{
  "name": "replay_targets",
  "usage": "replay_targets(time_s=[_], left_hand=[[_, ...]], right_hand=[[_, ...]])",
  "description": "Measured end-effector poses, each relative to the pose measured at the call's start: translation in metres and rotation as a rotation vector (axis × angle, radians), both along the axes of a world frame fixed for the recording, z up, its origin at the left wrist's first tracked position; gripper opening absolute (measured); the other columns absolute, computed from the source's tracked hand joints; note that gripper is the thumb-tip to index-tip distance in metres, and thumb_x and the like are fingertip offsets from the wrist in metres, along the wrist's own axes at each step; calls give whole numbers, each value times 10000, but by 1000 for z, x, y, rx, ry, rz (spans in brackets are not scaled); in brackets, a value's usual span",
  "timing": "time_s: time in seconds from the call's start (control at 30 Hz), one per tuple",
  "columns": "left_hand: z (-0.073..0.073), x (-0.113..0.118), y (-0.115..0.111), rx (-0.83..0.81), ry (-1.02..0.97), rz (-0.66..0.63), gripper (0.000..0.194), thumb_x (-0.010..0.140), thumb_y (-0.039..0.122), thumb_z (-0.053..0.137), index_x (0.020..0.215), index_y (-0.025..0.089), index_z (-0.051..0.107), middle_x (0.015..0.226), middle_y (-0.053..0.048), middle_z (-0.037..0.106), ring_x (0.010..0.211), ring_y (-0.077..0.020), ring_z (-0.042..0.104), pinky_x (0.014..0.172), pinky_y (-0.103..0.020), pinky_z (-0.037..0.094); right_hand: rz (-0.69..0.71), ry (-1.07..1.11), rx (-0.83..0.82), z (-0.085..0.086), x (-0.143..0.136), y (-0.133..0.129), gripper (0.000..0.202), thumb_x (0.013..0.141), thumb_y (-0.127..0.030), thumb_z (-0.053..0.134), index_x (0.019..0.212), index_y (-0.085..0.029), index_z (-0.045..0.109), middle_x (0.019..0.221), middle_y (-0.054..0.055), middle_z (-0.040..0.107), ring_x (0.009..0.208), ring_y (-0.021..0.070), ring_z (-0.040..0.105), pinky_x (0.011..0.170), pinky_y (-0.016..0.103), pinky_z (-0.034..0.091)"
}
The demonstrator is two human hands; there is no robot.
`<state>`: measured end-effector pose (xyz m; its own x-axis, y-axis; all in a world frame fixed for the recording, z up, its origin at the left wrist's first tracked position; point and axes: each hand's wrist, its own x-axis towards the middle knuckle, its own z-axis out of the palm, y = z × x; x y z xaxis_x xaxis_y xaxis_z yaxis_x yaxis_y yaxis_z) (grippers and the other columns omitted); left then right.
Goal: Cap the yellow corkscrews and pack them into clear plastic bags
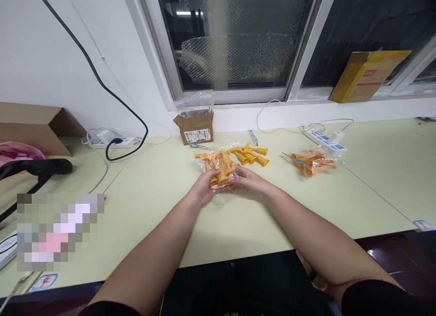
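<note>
A clear plastic bag of orange, horn-like pieces (223,163) is held between my two hands over the pale green table (143,216). My left hand (204,187) closes on the bag's left side, its thumb across the front. On the right side my right hand (250,180) grips the same bag. Just behind it, several loose orange pieces (251,155) lie on the table. A second filled clear bag (313,162) lies further right.
A small open cardboard box (197,127) stands against the wall. Power strips (325,139) with cables lie at the back right and back left. A larger cardboard box (30,125) and a black strap-like object (37,168) are at the left.
</note>
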<state>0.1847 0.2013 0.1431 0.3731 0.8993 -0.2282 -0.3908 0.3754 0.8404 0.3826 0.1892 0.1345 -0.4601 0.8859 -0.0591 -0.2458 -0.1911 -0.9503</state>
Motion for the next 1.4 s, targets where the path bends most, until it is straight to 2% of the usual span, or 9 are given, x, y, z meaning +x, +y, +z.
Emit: replay_targets(time_s=[0.2,0.37,0.47,0.57,0.73,0.87,0.97,1.17,1.4], left_hand=[[0,4,-4,155,-31,37,751,716,203,862,1388,211,527,1228,-138,749,1049,-316,757,886,-465,625],[-5,6,-1,193,-71,145,842,698,180,884,1421,260,460,1247,-110,740,1081,-311,749,932,-483,604],[-7,7,2,199,-63,190,820,702,188,883,1404,265,468,1246,-104,738,1074,-305,751,907,-468,612],[-7,8,1,184,-44,182,747,713,224,888,1353,256,506,1200,-91,754,1044,-294,760,875,-441,622],[-3,10,-2,175,-64,181,654,709,242,905,1267,240,564,1137,-70,778,1041,-266,761,898,-397,614],[-2,8,-1,165,-84,165,545,727,285,892,1195,179,634,1074,-102,787,1063,-282,752,894,-381,609],[-3,7,0,159,-76,160,504,739,319,884,1159,148,663,1047,-115,786,1014,-276,756,860,-372,609],[-4,8,-1,177,-47,125,494,724,335,902,1113,152,657,975,-93,780,820,-238,748,668,-318,579],[-3,7,-1,146,-57,156,543,713,333,924,1144,158,643,1007,-83,775,862,-222,748,754,-336,604]], right_hand=[[-50,58,-72,1,-6,-4,605,701,-330,947,1221,-226,655,1112,75,772,929,204,753,836,348,622],[-205,134,-133,-3,-16,-6,672,625,-335,993,1159,-215,604,1016,61,783,858,194,759,827,367,639],[-146,123,-156,-3,-19,-8,662,650,-347,982,1185,-224,611,1066,63,780,891,192,760,825,364,649],[-120,76,-187,-2,-19,-9,612,671,-348,971,1174,-221,647,1043,50,779,817,165,749,772,332,658],[-130,62,-307,-3,-18,-5,360,710,-304,947,938,-134,726,843,60,759,634,103,669,644,234,634],[-124,82,-381,-6,-17,-3,288,738,-298,934,867,-145,727,770,43,738,584,90,637,565,202,607],[-97,49,-350,-7,-18,-3,286,769,-346,911,855,-151,720,716,14,699,531,79,596,524,199,592],[-82,-18,-299,-5,-21,-4,271,869,-385,812,816,-150,687,701,13,667,532,93,597,495,216,582],[-115,-38,-265,-4,-21,-2,181,826,-307,801,847,-163,693,687,5,650,534,94,569,502,220,556]])
